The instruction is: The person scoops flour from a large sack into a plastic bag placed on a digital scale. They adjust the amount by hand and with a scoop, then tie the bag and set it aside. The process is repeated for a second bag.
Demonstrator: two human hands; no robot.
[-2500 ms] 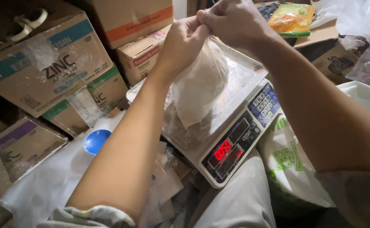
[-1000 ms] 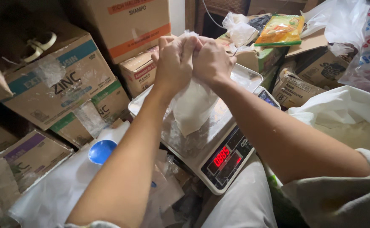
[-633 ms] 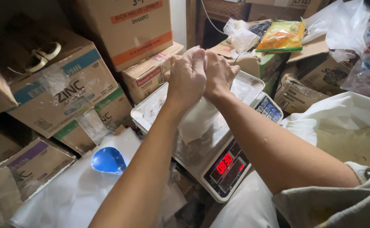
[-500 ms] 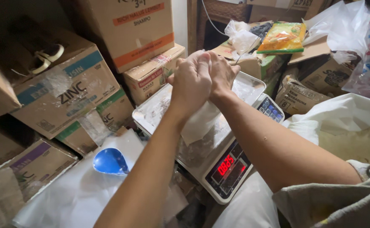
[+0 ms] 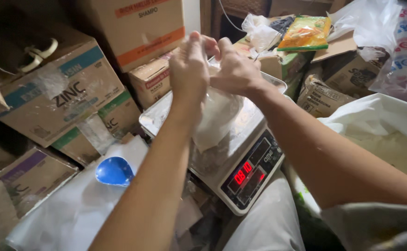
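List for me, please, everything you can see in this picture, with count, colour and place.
clear plastic bag: one, filled with something whitish, over the scale's pan, its top gripped by both hands
digital scale: one, white with a metal pan and red lit digits, centre
blue scoop: one, blue, left of the scale, lying on a white sack
white sack: one, white, lower left
cardboard boxes: several, brown with coloured bands, stacked at left and behind
yellow packet: one, yellow-orange, on boxes at upper right
open white sack: one, white, holding pale powder, right
left hand: one, pinching the bag's top
right hand: one, pinching the bag's top beside the left
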